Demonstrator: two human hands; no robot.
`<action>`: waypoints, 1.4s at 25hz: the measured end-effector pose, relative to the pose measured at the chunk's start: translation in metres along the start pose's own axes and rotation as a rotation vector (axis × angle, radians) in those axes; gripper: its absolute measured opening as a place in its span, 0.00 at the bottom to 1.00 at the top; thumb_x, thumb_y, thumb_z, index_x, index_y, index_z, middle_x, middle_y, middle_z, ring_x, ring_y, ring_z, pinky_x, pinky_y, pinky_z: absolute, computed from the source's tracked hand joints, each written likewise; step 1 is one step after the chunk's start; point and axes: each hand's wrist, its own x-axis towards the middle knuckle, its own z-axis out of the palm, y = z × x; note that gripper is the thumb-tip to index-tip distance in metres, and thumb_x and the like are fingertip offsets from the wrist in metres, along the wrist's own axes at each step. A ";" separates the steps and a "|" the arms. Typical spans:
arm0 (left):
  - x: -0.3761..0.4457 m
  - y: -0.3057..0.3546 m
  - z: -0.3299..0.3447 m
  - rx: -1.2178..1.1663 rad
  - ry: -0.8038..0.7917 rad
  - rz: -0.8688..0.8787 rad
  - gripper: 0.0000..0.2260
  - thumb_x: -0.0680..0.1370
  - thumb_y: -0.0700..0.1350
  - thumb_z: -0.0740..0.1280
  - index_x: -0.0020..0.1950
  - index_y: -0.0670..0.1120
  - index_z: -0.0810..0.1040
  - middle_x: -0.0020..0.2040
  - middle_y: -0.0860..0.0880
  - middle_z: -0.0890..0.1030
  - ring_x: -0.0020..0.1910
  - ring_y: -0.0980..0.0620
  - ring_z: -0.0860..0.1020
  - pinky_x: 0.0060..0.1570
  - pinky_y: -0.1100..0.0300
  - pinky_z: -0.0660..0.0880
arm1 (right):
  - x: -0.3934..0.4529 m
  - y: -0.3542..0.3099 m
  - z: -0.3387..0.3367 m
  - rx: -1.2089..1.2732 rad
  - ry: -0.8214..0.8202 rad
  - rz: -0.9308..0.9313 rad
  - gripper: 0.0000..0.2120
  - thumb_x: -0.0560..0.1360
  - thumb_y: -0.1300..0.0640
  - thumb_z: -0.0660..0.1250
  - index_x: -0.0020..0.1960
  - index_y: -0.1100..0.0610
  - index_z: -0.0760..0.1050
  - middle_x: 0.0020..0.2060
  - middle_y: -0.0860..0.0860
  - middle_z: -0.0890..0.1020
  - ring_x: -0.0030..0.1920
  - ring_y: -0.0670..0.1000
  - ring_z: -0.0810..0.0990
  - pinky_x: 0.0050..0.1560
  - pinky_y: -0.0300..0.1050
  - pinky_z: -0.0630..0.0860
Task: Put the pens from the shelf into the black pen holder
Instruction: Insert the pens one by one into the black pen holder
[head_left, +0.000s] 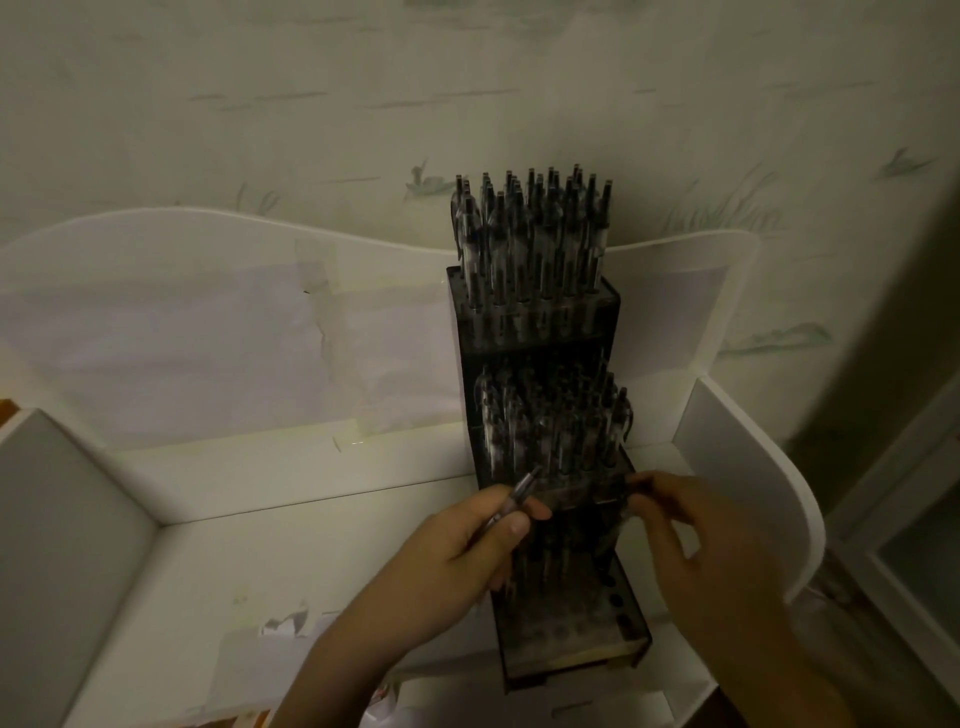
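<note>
Pens (530, 244) fill the top tier of the black pen holder (540, 332), packed upright, well beyond both hands; a second batch of pens (550, 421) stands in the middle tier, just past the fingertips; front tier nearest the wrists shows open holes (618, 603) on its right side and a few pens behind the left hand, blurred; holder is stepped, three tiers, standing on the white shelf (291, 525) between the two hands and back from them.

Left hand (467, 545) is curled round a single pen (519, 493), thumb and fingers pinching the barrel; pen tilts up and away from the hand, tip toward the middle tier, touching or just short of it, can't tell which.

Right hand (691, 530) is at the right edge of the middle tier; fingers bent, fingertips (641, 499) pinching something dark there, either the tier's edge or a pen; too blurred to say which.

Shelf has white side walls outboard of each hand and a taller curved back panel (208, 312) beyond the holder with taped paper on it; torn tape scraps (285, 621) lie on the shelf floor left of the left forearm; wallpapered wall (467, 78) behind everything.
</note>
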 end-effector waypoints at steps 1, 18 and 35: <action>0.000 0.001 0.001 -0.011 0.005 0.007 0.10 0.82 0.47 0.58 0.57 0.51 0.78 0.28 0.57 0.73 0.28 0.61 0.72 0.33 0.69 0.69 | -0.003 0.008 0.009 -0.014 -0.003 -0.028 0.07 0.75 0.58 0.66 0.52 0.51 0.79 0.42 0.38 0.78 0.48 0.30 0.75 0.48 0.19 0.66; -0.002 0.006 0.019 0.077 -0.057 -0.005 0.10 0.83 0.47 0.58 0.49 0.59 0.76 0.36 0.56 0.77 0.38 0.53 0.76 0.42 0.57 0.74 | -0.019 -0.004 0.022 0.167 0.039 -0.031 0.12 0.71 0.50 0.72 0.54 0.49 0.78 0.39 0.43 0.80 0.42 0.44 0.78 0.42 0.28 0.73; -0.021 0.008 0.016 0.514 0.446 0.168 0.14 0.78 0.54 0.63 0.64 0.63 0.71 0.58 0.67 0.74 0.57 0.69 0.72 0.53 0.75 0.70 | -0.004 0.003 -0.013 0.130 0.033 -0.001 0.10 0.67 0.52 0.72 0.47 0.53 0.83 0.38 0.40 0.82 0.43 0.33 0.79 0.45 0.19 0.69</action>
